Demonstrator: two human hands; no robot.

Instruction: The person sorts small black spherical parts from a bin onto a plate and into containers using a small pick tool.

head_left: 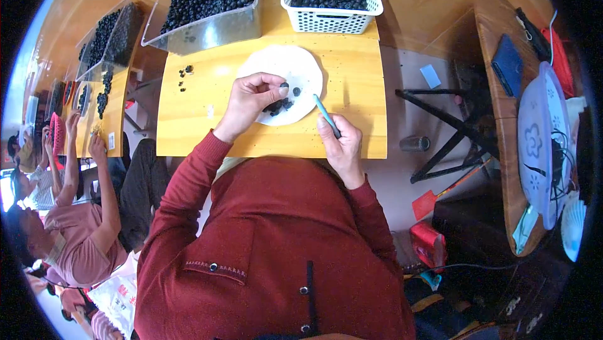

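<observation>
My left hand (248, 106) is closed in a pinch over the white round plate (267, 62), with a small round black part (284, 87) at its fingertips. Several more black bits lie on the plate below it, among them a round one (296, 91) and a loose cluster (279, 106). In my right hand (342, 144) is a slim teal-handled tool (324, 111), gripped like a pen. Its upper end reaches the plate's right rim; the tip is too small to make out.
Behind the plate stand a clear bin (213, 38) and a white perforated basket (330, 23), both heaped with black parts. Stray parts (183, 78) lie on the left of the wooden table (188, 126). Co-workers sit leftward. At right, a brown table (496, 45) holds a lilac basin (534, 145).
</observation>
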